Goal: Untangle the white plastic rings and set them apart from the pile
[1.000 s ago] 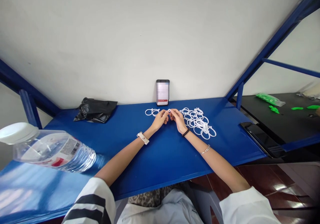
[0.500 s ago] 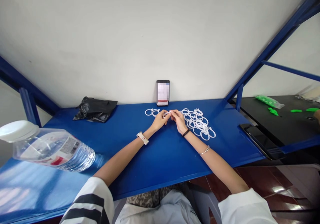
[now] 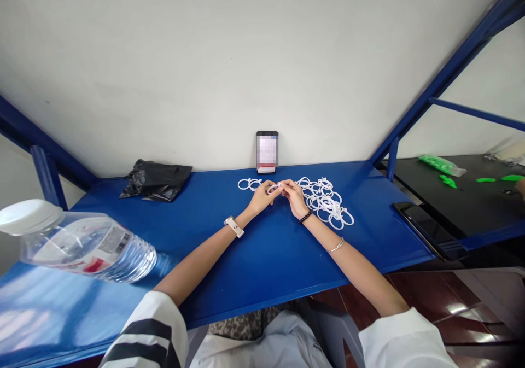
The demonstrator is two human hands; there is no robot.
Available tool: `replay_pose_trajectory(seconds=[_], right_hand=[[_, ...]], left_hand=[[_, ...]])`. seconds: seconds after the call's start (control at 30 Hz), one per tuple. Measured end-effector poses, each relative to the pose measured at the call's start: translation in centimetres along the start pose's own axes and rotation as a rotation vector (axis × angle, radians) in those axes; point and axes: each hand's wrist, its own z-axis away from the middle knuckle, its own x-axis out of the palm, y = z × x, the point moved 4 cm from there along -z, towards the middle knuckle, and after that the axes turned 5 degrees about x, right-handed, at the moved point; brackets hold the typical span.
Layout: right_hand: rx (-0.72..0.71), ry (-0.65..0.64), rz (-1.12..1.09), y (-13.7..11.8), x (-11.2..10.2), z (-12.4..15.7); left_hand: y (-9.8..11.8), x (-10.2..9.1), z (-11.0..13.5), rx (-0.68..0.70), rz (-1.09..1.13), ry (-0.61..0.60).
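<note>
White plastic ring (image 3: pixel 274 187) sits above the blue tabletop (image 3: pixel 229 269), pinched between the closed fingertips of the left hand (image 3: pixel 261 198) and right hand (image 3: pixel 293 195), which partly hide it. So slim a rim could well spring loose if either pinch slips or twists unevenly, and the right hand, just beside the heaped white rings (image 3: pixel 326 204), might nudge or snag some should it swing outward.

Left hand (image 3: pixel 261 199) and right hand (image 3: pixel 293 195) nearly meet (both apparently pinching).
</note>
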Motion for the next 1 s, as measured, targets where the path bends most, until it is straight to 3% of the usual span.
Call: replay_pose_trajectory(seconds=[0.37,1.0], right_hand=[[0.012,0.039,-0.052,-0.04,0.01,-0.04],[0.027,-0.006,-0.046,0.00,0.15,-0.16]], left_hand=[[-0.38,0.19,-0.13,0.007,0.119,-0.007],[-0.09,0.11,-0.24,-0.002,0.094,-0.034]])
